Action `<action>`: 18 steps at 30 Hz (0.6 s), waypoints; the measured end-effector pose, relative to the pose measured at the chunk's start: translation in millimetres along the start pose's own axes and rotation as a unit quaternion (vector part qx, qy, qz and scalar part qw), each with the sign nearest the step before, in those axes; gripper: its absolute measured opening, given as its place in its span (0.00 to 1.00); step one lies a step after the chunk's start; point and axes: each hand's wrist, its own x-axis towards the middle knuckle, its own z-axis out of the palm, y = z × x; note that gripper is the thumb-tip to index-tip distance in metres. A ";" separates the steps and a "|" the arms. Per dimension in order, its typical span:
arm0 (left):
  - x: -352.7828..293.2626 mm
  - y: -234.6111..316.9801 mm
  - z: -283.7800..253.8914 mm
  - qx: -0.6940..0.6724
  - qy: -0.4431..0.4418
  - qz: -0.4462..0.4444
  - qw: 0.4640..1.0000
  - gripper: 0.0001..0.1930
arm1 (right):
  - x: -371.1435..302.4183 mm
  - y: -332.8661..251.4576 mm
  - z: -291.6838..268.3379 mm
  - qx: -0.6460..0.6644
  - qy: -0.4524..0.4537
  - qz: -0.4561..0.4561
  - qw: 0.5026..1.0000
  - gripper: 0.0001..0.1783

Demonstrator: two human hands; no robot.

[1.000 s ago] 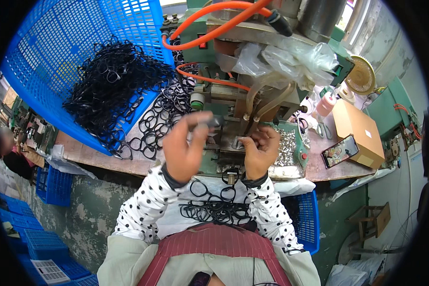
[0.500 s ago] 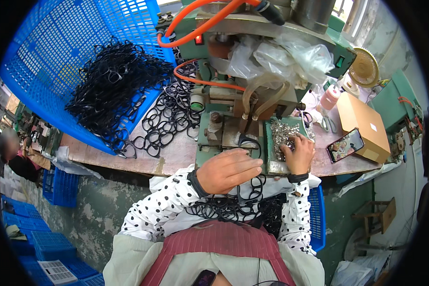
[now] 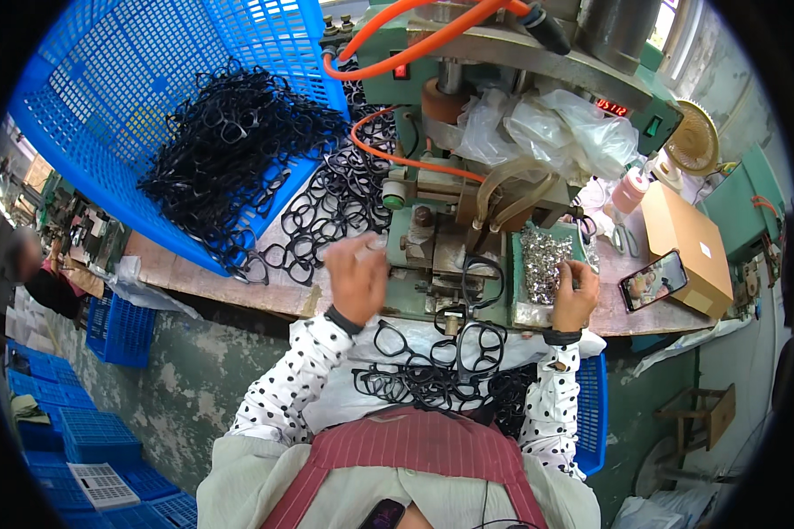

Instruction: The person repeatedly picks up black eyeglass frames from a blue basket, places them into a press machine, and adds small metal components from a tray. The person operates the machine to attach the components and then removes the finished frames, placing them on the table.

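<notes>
- We see the right hand (image 3: 576,298) at the near right side of the green tray (image 3: 514,286), over small shiny metal parts (image 3: 542,260); thumb and fingertips curl close, but we can't tell if they pinch one.
- Left hand (image 3: 357,282) is blurred beside the machine bed (image 3: 406,291), fingers bent; we can't tell if it holds anything.
- A black eyeglass frame (image 3: 480,261) sits on the bed, left of the tray, below the beige tubes (image 3: 500,189).
- We'd advise a light single-part pinch, fingertips only.
- We'd keep loose frames (image 3: 481,348) near the front edge from snagging the sleeves.
</notes>
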 end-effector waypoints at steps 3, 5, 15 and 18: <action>-15.8 -41.4 20.2 0.218 -0.196 -0.177 0.939 0.20 | 2.1 -0.4 1.0 0.000 -0.012 0.023 1.000 0.04; -18.3 -62.4 36.6 0.258 -0.274 -0.259 0.890 0.21 | 3.2 2.7 2.8 0.003 -0.007 0.015 1.000 0.04; -37.6 -103.5 5.3 0.242 -0.348 -0.107 0.900 0.16 | 1.8 9.3 3.8 -0.050 -0.012 -0.031 0.998 0.06; -34.1 -114.7 -26.6 0.211 -0.369 -0.026 0.905 0.17 | 4.6 -7.1 0.6 -0.008 -0.020 -0.054 0.998 0.06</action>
